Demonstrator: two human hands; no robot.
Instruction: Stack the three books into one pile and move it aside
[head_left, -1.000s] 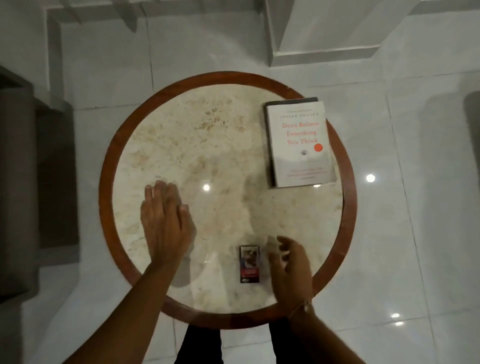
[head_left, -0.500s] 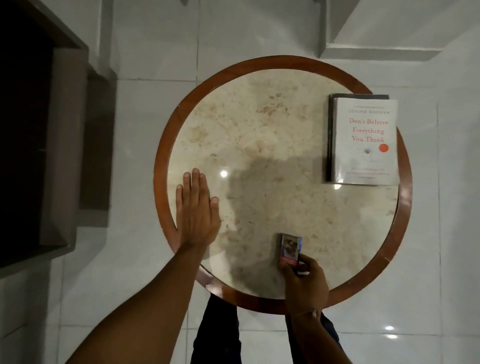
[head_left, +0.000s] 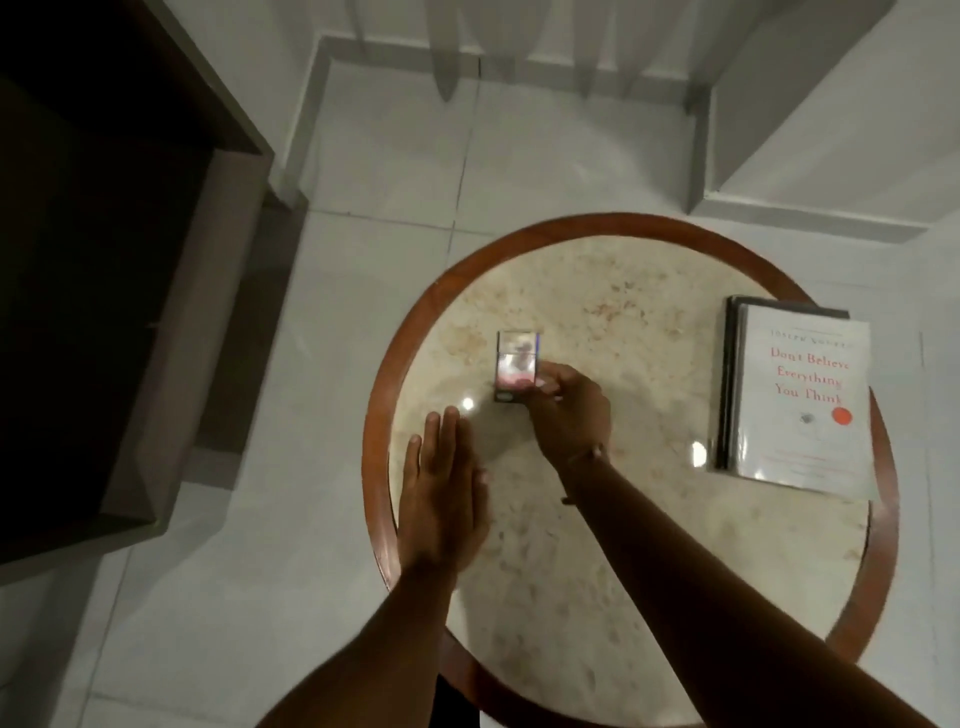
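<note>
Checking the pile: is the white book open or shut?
Shut. The white book lies flat, front cover up with its red title showing, atop darker books at the table's right edge.

The left hand lies flat and open, palm down, fingers straight and close together, thumb tucked alongside, its bare forearm running back toward the lower edge of the view. The right hand is stretched further forward on a nearly straight arm crossing from the lower right, fingers curled in a pinch; a thin band circles its wrist.
</note>
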